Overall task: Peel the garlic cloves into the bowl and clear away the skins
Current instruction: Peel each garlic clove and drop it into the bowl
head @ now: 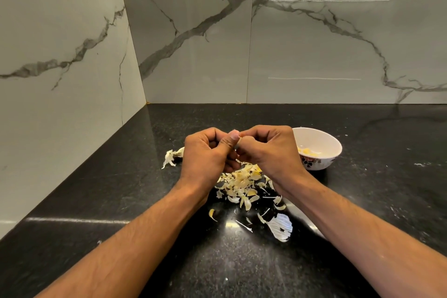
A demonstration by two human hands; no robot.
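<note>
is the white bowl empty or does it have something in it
Not empty: the upright bowl holds a few pale yellow peeled cloves at its bottom.

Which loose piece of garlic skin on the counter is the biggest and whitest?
The broad white skin nearest the camera, beside the right forearm. The heap under the hands is small yellowish flakes; the scrap far left is smaller.
</note>
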